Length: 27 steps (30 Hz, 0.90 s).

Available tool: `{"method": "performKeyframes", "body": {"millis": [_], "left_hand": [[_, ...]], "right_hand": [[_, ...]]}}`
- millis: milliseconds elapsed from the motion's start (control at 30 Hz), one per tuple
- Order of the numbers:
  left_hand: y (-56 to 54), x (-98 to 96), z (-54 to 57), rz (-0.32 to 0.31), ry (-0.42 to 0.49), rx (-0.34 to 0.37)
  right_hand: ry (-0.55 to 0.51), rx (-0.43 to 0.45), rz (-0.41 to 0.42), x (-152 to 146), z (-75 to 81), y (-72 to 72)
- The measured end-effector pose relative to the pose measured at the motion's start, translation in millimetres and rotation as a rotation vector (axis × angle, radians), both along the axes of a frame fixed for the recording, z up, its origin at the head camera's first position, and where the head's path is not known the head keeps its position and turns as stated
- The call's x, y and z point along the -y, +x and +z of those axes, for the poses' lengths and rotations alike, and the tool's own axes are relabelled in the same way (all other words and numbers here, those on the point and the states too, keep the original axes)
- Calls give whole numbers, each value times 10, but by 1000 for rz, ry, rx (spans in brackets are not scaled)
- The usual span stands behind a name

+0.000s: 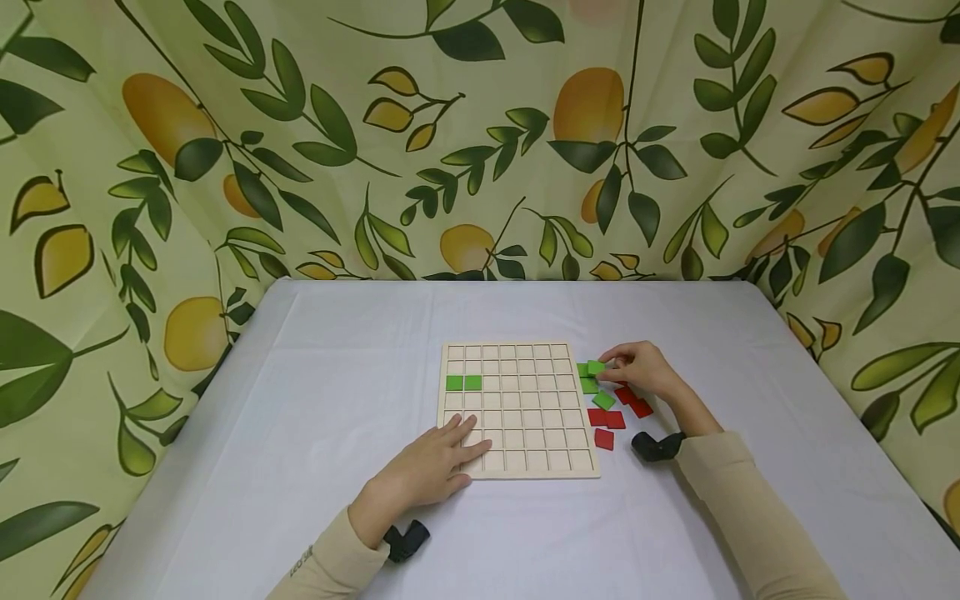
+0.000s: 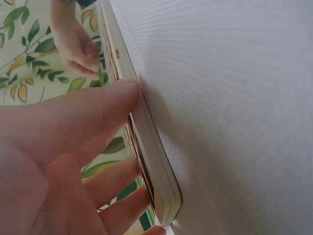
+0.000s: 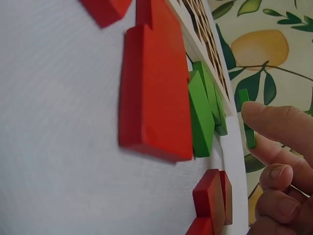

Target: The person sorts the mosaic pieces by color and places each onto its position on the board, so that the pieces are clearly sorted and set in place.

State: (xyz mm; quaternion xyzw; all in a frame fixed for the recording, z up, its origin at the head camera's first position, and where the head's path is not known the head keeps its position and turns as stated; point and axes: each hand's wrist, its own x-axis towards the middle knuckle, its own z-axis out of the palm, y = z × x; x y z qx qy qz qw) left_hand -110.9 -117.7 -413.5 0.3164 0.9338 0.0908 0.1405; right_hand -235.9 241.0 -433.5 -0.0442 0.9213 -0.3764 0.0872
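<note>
A pale wooden grid board (image 1: 525,417) lies on the table. Two green tiles (image 1: 463,383) sit side by side in its third row, in the leftmost cells. My left hand (image 1: 427,467) rests on the near left corner, fingers spread over the grid, and the thumb (image 2: 124,93) touches the board's edge. Just past the board's right side, my right hand (image 1: 645,368) pinches a square green tile (image 3: 250,138) between thumb and forefinger, raised off the table. Other loose green tiles (image 1: 603,401) lie beneath and beside it, along the board's edge.
Several red tiles (image 1: 615,419) are scattered right of the board, some overlapping, with more red ones (image 1: 640,407) near my right wrist. A white cloth covers the table (image 1: 337,350). Behind it hangs a leaf-and-fruit patterned curtain (image 1: 510,167).
</note>
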Motion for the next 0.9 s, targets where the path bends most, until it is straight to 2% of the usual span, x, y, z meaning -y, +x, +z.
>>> {"method": "performKeyframes", "body": {"millis": [267, 900], "left_hand": [[-3, 2, 0, -6, -8, -10], [-12, -7, -20, 1, -14, -13]], "right_hand": [[-8, 14, 0, 33, -5, 0], [-66, -16, 33, 172, 23, 38]]}}
